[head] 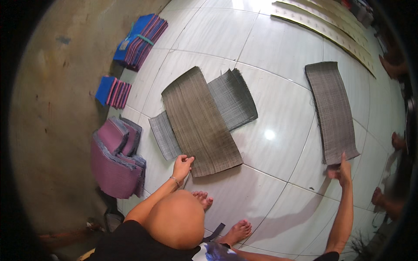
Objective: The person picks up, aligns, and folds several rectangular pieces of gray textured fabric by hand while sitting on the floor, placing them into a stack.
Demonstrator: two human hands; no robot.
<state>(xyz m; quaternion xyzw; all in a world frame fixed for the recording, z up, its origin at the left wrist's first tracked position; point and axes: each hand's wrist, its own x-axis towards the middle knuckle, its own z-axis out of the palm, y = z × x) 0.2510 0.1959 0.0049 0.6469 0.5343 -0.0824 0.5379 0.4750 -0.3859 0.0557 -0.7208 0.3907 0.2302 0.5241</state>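
Observation:
My left hand point(182, 169) is at the near left corner of a brown woven fabric piece point(202, 124), its fingers closed on the edge. Beneath that piece, grey fabric point(233, 101) lies crosswise, and a lighter grey end point(165, 135) sticks out on the left. Far to the right, my right hand point(342, 171) touches the near edge of a long mauve-grey fabric strip point(333, 114) with one finger on top. The other fingers are blurred, so their grip is unclear. Layers show along the strip's left side.
Mauve fabric pieces point(114, 160) are stacked by the wall point(55, 114). Beyond them sit a small blue-and-pink bundle point(114, 92) and a larger tied bundle point(141, 41). Pale patterned strips point(323, 29) lie at the far right on the tiled floor point(274, 182). Other people's feet point(378, 197) show at the right.

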